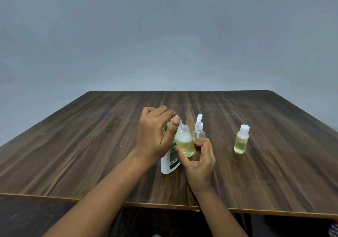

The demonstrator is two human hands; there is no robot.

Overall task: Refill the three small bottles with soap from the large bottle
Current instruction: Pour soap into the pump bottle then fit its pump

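Grey wall rises behind a dark wood-grain counter (91, 145). Near its front middle, the right hand (200, 161) has its grip clamped on the body of a tilted small clear bottle (184, 143), half full of yellowish soap. The left hand (155, 134) curls its grip round that bottle's top. The large white bottle (167, 165) stands just behind, a clear pump bottle (198, 128) is close by, and a capped small bottle (241, 141) is well to the right.

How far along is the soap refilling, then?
One done: the capped bottle stands on the right, holding yellow soap. In hand: the round bottle, partly full, gripped by the right hand while the left hand pinches its top. Left: the pump bottle looks clear and empty.
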